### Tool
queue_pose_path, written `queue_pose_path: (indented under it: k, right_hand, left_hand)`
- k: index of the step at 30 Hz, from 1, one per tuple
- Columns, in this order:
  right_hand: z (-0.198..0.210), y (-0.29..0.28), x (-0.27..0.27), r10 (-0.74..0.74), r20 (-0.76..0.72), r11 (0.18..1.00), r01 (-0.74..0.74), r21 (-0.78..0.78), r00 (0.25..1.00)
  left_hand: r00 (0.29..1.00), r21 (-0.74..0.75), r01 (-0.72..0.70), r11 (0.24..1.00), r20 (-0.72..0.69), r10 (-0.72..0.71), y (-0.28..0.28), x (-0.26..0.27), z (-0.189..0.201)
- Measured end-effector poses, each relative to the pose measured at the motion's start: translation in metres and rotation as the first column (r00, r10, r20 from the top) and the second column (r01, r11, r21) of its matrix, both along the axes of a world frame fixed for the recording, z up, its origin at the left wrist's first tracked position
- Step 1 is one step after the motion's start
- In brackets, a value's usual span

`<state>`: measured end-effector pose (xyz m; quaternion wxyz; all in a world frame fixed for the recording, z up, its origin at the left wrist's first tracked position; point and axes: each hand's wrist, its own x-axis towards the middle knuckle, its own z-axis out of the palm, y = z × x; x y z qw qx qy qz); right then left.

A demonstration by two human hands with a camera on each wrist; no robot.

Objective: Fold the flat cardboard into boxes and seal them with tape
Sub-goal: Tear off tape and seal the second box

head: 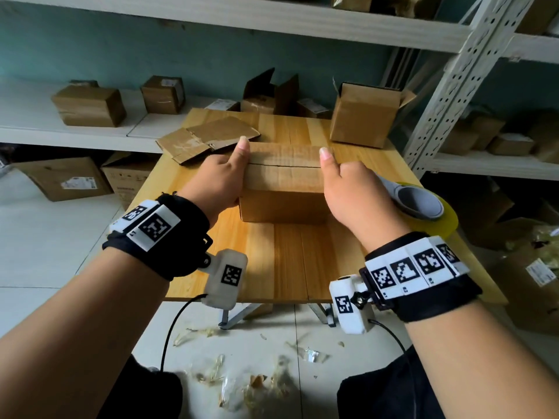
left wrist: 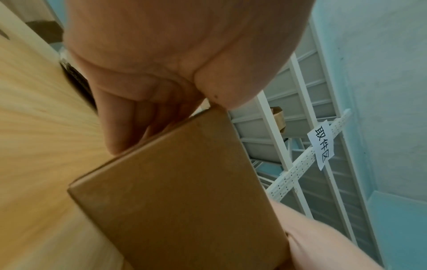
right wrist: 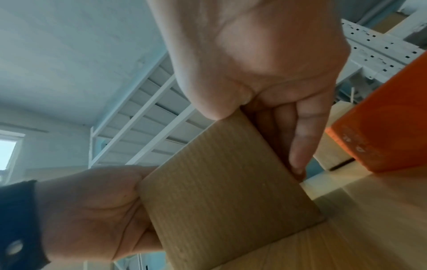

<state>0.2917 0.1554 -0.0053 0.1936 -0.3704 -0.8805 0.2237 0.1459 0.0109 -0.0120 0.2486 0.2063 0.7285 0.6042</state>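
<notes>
Both hands clasp the box point(head: 282, 182) on the table point(head: 305, 261): the left hand point(head: 217, 179) grips its left end, thumb laid straight along the closed top flaps and fingers point(left wrist: 120, 127) reaching down the side, while the right hand point(head: 348, 192) grips the right end the same way, thumb on top and fingers point(right wrist: 298, 138) down the far side. The tape roll point(head: 423, 204) lies just beyond the right hand's knuckles, flat cardboard point(head: 205, 139) just past the left thumb tip, and an open box point(head: 363, 114) beyond the right thumb.
</notes>
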Motion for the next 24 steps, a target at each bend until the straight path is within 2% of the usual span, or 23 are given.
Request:
queue_pose_path:
  k: [3,6,8,10,13,16,19,21,24]
  right_hand:
    - [-0.001,0.007,0.002,-0.006,-0.037,0.999,0.008,0.051,0.999]
    - [-0.004,0.012,0.005,0.032,-0.093,0.996,-0.024,0.087,0.995]
    - [-0.003,0.014,0.006,0.069,-0.158,0.994,-0.055,0.090,0.985]
    - [-0.004,0.016,0.005,0.094,-0.244,0.995,-0.081,0.064,0.965]
    - [-0.008,0.019,0.003,0.106,-0.381,0.992,-0.123,-0.021,0.919]
    - [-0.007,0.020,0.003,0.083,-0.464,0.972,-0.174,-0.158,0.882]
    - [0.000,0.014,0.005,0.045,-0.555,0.885,-0.291,-0.363,0.831]
    - [0.004,0.010,0.006,-0.048,-0.594,0.818,-0.310,-0.484,0.803]
    - [0.004,0.009,0.004,-0.145,-0.604,0.826,-0.241,-0.510,0.783]
  left_hand:
    - [1.000,0.003,0.001,1.000,0.004,-0.001,-0.004,-0.003,0.002]
    - [0.997,0.033,-0.024,0.999,-0.073,0.026,-0.007,-0.004,0.002]
    - [0.990,0.088,-0.042,0.995,-0.132,0.053,-0.008,-0.004,0.001]
    - [0.992,0.185,-0.054,0.981,-0.103,0.074,-0.008,-0.002,0.000]
    - [0.999,0.348,-0.033,0.937,0.028,0.025,-0.010,-0.004,-0.002]
    - [0.995,0.429,-0.060,0.901,0.096,0.021,-0.012,-0.012,-0.004]
    - [0.994,0.454,-0.112,0.884,0.059,0.096,-0.013,-0.015,-0.004]
    - [0.991,0.462,-0.127,0.877,0.019,0.134,-0.013,-0.015,-0.003]
    - [0.995,0.464,-0.095,0.880,0.008,0.103,-0.012,-0.014,-0.003]
